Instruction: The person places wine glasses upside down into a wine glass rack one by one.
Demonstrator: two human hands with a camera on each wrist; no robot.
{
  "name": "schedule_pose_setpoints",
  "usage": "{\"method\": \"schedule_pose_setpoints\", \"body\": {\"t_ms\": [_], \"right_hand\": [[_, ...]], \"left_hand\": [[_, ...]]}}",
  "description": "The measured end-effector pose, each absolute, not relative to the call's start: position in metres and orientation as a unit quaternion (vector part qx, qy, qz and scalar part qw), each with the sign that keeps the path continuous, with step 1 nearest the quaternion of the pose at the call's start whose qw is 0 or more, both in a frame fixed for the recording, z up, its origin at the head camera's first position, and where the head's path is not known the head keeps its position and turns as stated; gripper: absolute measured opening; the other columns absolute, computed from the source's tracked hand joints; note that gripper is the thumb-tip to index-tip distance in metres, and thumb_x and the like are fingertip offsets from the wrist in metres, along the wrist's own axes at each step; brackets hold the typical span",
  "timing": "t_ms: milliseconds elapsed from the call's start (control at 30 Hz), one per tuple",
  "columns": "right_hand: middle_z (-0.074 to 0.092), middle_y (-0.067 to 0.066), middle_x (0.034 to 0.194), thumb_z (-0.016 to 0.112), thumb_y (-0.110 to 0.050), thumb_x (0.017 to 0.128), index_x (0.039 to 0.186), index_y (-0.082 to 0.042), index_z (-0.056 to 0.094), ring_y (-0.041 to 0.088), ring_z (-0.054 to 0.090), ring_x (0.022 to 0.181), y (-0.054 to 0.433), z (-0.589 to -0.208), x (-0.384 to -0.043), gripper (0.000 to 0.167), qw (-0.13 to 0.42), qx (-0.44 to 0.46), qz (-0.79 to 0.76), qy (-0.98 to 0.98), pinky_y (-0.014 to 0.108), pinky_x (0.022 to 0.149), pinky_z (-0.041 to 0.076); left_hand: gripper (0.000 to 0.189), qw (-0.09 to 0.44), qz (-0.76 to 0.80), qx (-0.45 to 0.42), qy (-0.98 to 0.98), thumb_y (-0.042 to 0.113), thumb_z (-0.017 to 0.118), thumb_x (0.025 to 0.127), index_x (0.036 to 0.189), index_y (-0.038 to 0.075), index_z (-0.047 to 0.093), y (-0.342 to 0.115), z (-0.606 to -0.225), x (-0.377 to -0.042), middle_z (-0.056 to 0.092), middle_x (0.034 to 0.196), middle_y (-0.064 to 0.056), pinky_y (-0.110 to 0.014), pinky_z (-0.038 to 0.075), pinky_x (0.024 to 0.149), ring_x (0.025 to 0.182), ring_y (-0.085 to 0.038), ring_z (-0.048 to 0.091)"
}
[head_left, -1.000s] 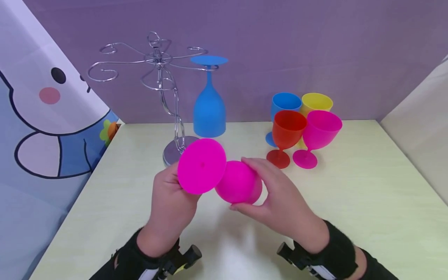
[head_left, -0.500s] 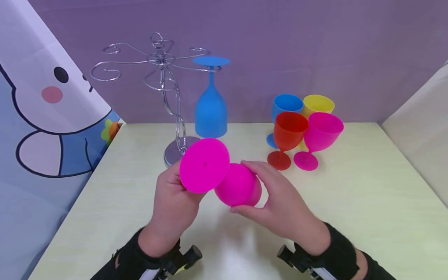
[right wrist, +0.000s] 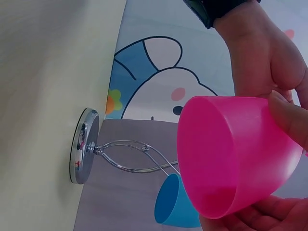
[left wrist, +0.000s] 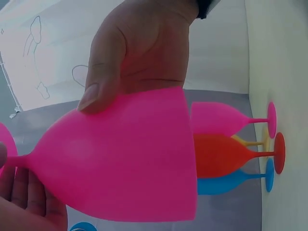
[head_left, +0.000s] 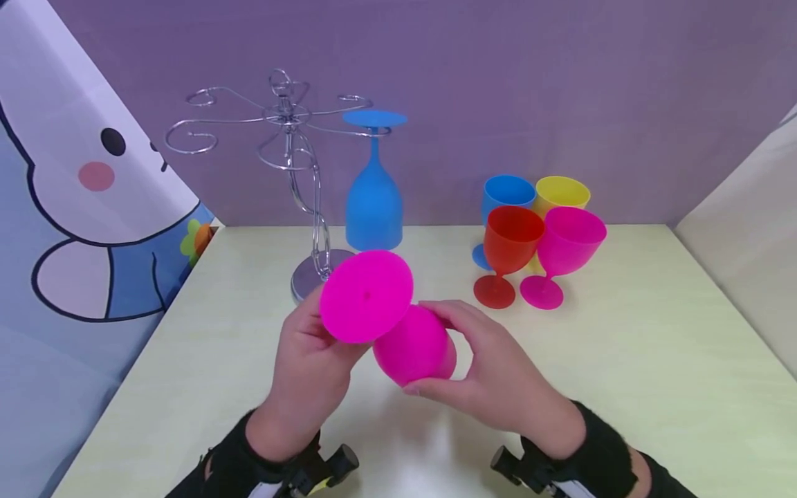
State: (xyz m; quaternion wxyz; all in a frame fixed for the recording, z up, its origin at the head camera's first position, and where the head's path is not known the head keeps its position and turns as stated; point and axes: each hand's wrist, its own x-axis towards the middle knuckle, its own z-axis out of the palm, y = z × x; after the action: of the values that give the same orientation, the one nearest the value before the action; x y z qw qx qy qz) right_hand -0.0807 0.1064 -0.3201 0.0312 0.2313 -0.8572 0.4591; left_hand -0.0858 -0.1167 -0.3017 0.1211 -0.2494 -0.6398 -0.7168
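Observation:
A bright pink plastic goblet (head_left: 366, 297) is held upside down over the table, its foot facing up toward the head camera and its bowl tilted to the lower right. My left hand (head_left: 314, 366) grips it by the stem just under the foot; the foot partly hides those fingers. Around the bowl (left wrist: 120, 154), my right hand (head_left: 498, 377) holds with the thumb on the near side and fingers on the far side. From the right wrist view the bowl's open mouth (right wrist: 207, 159) faces the table side.
Behind the hands stands a chrome wire glass rack (head_left: 286, 121) with curled arms; a blue goblet (head_left: 373, 207) hangs upside down from one arm. Upright at the back right are red (head_left: 512, 238), pink (head_left: 569, 238), blue (head_left: 507, 190) and yellow (head_left: 562, 192) goblets.
The held goblet's bowl has swung a little down and left, while its foot has shifted slightly right. Both hands keep their hold. The head view has tipped slightly.

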Motion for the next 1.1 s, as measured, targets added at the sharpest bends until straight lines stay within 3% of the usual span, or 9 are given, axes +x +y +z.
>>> {"method": "schedule_pose_setpoints", "body": {"t_ms": [233, 533, 833, 1100], "right_hand": [[0.06, -0.017, 0.133, 0.093, -0.04, 0.076, 0.143, -0.034, 0.055, 0.01, 0.058, 0.121, 0.109, -0.315, -0.081, 0.078, -0.008, 0.216, 0.502, -0.837, 0.032, 0.089, 0.058], [0.062, -0.012, 0.134, 0.094, -0.03, 0.076, 0.144, -0.033, 0.056, 0.016, 0.06, 0.122, 0.116, -0.306, -0.079, 0.078, -0.022, 0.213, 0.543, -0.812, 0.037, 0.09, 0.059], [0.062, -0.009, 0.134, 0.092, -0.024, 0.079, 0.146, -0.028, 0.057, 0.019, 0.059, 0.124, 0.125, -0.301, -0.079, 0.076, -0.009, 0.22, 0.553, -0.803, 0.04, 0.095, 0.057], [0.061, -0.007, 0.134, 0.091, -0.02, 0.08, 0.145, -0.023, 0.057, 0.019, 0.057, 0.125, 0.131, -0.295, -0.079, 0.074, 0.008, 0.203, 0.564, -0.8, 0.036, 0.095, 0.057]], "left_hand": [[0.046, 0.088, -0.741, -0.296, -0.596, -0.008, 0.061, 0.098, 0.142, 0.005, 0.057, -0.12, -0.303, -0.087, 0.063, 0.134, -0.01, -0.041, 0.059, 0.093, 0.123, -0.034, 0.057], [0.042, 0.046, -0.755, -0.315, -0.573, 0.003, 0.067, 0.099, 0.139, 0.015, 0.061, -0.12, -0.304, -0.09, 0.06, 0.135, -0.012, -0.038, 0.057, 0.095, 0.123, -0.033, 0.057], [0.051, -0.007, -0.734, -0.302, -0.608, 0.008, 0.074, 0.096, 0.142, 0.0, 0.054, -0.119, -0.306, -0.096, 0.058, 0.137, -0.015, -0.041, 0.057, 0.097, 0.125, -0.039, 0.056], [0.06, -0.056, -0.718, -0.284, -0.634, 0.012, 0.079, 0.092, 0.147, 0.006, 0.054, -0.116, -0.304, -0.098, 0.055, 0.145, -0.011, -0.042, 0.057, 0.096, 0.131, -0.035, 0.053]]}}
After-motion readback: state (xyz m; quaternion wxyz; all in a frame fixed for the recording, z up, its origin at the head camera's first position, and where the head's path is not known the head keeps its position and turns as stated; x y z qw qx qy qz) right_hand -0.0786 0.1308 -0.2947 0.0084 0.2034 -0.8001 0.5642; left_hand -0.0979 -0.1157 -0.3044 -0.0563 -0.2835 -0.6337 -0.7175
